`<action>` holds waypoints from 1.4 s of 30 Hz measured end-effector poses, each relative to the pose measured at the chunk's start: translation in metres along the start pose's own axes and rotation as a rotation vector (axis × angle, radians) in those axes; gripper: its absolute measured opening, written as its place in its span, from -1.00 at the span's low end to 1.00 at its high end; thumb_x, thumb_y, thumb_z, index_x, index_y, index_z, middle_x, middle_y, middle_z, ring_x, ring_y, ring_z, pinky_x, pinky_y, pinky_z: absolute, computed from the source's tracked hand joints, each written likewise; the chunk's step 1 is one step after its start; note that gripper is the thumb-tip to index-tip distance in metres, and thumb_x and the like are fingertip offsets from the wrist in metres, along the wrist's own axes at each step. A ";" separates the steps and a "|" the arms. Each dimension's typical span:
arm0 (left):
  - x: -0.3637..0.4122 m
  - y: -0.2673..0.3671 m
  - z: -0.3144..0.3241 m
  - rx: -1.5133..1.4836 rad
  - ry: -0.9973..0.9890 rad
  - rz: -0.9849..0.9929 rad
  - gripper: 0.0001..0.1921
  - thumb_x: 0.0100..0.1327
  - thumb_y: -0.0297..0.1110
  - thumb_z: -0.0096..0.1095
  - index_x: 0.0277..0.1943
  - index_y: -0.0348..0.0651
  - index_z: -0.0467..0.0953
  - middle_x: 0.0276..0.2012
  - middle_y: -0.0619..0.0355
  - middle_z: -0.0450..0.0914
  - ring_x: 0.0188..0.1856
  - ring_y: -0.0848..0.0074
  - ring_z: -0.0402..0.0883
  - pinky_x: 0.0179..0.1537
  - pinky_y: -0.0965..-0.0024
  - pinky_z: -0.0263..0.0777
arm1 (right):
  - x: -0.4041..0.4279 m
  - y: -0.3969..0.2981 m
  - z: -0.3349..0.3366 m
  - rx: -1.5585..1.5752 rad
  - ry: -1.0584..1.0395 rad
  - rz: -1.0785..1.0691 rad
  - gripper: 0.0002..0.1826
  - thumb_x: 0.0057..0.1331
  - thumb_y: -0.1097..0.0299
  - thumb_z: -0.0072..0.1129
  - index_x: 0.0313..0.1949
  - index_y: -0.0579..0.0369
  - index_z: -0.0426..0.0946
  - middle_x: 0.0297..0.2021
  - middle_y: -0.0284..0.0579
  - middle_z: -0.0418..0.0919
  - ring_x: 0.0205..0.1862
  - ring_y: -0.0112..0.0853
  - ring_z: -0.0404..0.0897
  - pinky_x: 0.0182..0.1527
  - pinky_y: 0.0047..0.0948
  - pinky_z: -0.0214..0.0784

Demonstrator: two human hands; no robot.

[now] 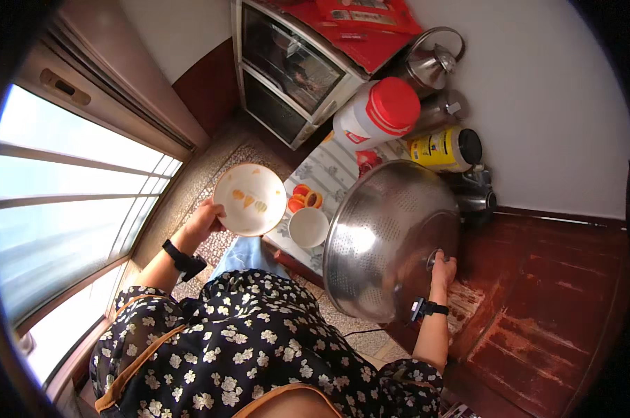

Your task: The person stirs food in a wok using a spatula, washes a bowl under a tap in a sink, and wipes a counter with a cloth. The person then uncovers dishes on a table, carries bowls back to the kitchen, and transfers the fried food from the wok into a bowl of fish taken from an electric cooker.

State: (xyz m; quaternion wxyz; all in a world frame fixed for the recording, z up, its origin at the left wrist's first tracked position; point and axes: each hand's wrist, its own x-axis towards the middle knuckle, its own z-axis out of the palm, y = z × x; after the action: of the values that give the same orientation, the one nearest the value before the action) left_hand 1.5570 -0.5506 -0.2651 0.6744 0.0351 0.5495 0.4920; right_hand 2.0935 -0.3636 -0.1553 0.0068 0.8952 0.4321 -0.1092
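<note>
My left hand (205, 222) grips the rim of a white plate (255, 201) with a brown edge and a leaf-like pattern. The plate is tilted toward me and held off the table, above the floor. In my right hand (443, 269) is the knob of a large perforated stainless-steel dome cover (377, 230), which is tipped on its side over the table edge. Between the plate and the cover, a white bowl (308, 228) rests on the patterned tabletop (320, 167). Just behind the bowl lie several small orange-red round items (303, 198), too small to identify surely.
A red-lidded jar (377, 112), a yellow-labelled jar (445, 149) and a steel kettle (432, 65) line the wall side. A glass-fronted cabinet (294, 57) carries red packets (367, 15). A barred window (74, 204) is at left, a worn red-brown wooden door (544, 303) at right.
</note>
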 end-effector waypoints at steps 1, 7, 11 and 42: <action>0.001 -0.001 -0.003 0.024 0.070 -0.026 -0.76 0.05 -0.53 -0.02 -0.21 -0.36 0.47 -0.56 0.10 0.51 -0.69 0.48 0.45 -0.66 0.51 0.38 | 0.001 -0.001 0.004 -0.034 0.022 0.007 -0.20 0.30 -0.12 0.01 0.29 0.31 0.15 0.14 0.25 0.39 0.14 0.03 0.42 0.13 -0.03 0.32; 0.011 0.001 -0.002 0.066 -0.071 -0.064 -0.75 0.05 -0.50 -0.02 -0.18 -0.33 0.48 -0.51 0.13 0.52 -0.64 0.52 0.48 -0.63 0.54 0.40 | 0.019 0.008 0.034 0.098 -0.039 -0.072 -0.21 0.27 -0.13 0.04 0.22 0.36 0.23 -0.06 0.25 0.54 0.00 0.01 0.53 0.03 -0.10 0.37; 0.012 0.003 0.011 0.052 0.023 -0.101 -0.71 0.04 -0.50 -0.03 -0.13 -0.33 0.47 -0.51 0.15 0.51 -0.66 0.55 0.44 -0.63 0.56 0.40 | 0.010 -0.005 0.031 0.120 -0.052 -0.090 -0.22 0.26 -0.13 0.07 0.20 0.35 0.26 -0.01 0.24 0.51 0.03 0.00 0.51 0.04 -0.10 0.36; -0.105 -0.062 -0.087 -0.169 0.265 0.117 -0.77 0.02 -0.54 -0.03 -0.21 -0.29 0.44 -0.52 0.13 0.48 -0.64 0.52 0.43 -0.58 0.50 0.39 | -0.216 -0.050 0.283 0.911 -1.020 0.203 -0.77 0.32 0.42 -0.19 -0.14 0.24 0.43 -0.46 -0.08 0.59 -0.51 -0.35 0.61 -0.59 -0.49 0.40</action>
State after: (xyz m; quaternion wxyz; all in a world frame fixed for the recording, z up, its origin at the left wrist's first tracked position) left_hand 1.5375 -0.6984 -0.2616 0.5668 -0.0552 0.5873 0.5751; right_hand 1.8713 -0.5290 -0.3844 -0.1575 0.6816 0.2000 -0.6860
